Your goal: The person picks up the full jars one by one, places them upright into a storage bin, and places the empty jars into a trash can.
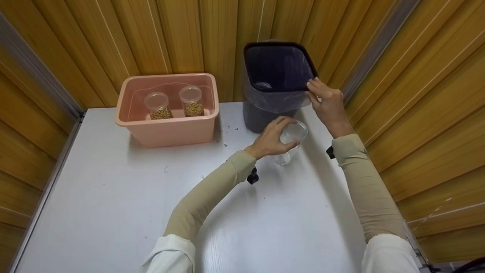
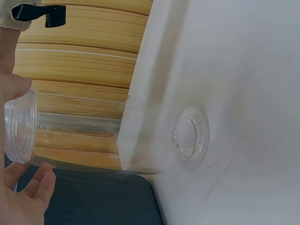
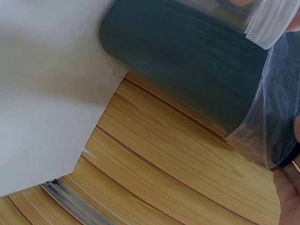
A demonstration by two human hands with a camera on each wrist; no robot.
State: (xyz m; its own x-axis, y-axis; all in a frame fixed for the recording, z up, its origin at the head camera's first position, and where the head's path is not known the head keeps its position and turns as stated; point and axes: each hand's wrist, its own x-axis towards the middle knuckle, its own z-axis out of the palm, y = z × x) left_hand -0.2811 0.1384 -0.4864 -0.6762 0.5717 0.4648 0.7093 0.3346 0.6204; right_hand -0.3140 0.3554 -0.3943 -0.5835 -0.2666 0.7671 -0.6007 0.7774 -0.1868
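Note:
My left hand (image 1: 271, 138) holds a clear plastic jar (image 1: 295, 131) by its top end, thumb on one side and fingers on the other. In the left wrist view the jar's see-through wall (image 2: 79, 129) shows nothing inside. A clear round piece (image 2: 190, 138) appears below it; I cannot tell if it is the jar's base or separate. My right hand (image 1: 327, 104) grips the right rim of a dark trash bin (image 1: 261, 113), pinching the clear liner (image 1: 278, 101) folded over it. The right wrist view shows fingertips (image 3: 286, 185) at that rim and the jar's white-edged top (image 3: 269, 26).
A pink plastic basin (image 1: 172, 132) stands to the left of the bin. Inside are two clear jars (image 1: 161, 108) (image 1: 192, 102) partly filled with yellowish beans. A clear item (image 1: 263, 85) shows inside the bin. Wood-patterned walls (image 1: 182, 34) enclose the white table (image 1: 125, 197), which has small dark specks.

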